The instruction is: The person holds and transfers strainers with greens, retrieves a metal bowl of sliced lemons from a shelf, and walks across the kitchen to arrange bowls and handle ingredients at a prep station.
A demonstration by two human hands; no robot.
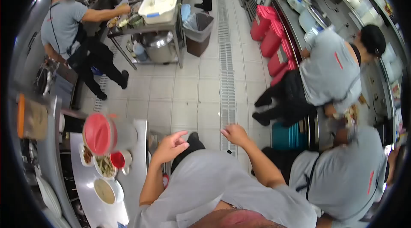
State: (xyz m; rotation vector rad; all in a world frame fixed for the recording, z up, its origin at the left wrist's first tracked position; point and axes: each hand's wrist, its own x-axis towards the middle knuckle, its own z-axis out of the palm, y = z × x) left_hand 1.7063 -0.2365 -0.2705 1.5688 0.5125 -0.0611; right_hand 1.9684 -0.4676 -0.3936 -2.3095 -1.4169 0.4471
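Note:
My left hand (170, 147) is held in front of my body with its fingers apart and nothing in it. It is nearest to the steel counter (140, 142) at the left. My right hand (236, 136) hovers over the tiled floor, fingers curled in, with no object showing in it. On the counter stand a clear tub with a red lid (98, 133), a white cup with a red inside (126, 160), a bowl of pale soup (107, 191), a dish of greenish food (105, 166) and a small dish of brown food (87, 156). Neither hand touches these.
One person (66, 22) reaches over a steel table (173, 25) holding a white tub (159, 7). Two people (332, 69) work along the right counter. Red bins (274, 41), a lined waste bin (198, 31), a teal crate (287, 137) and a floor drain (226, 56) flank the aisle.

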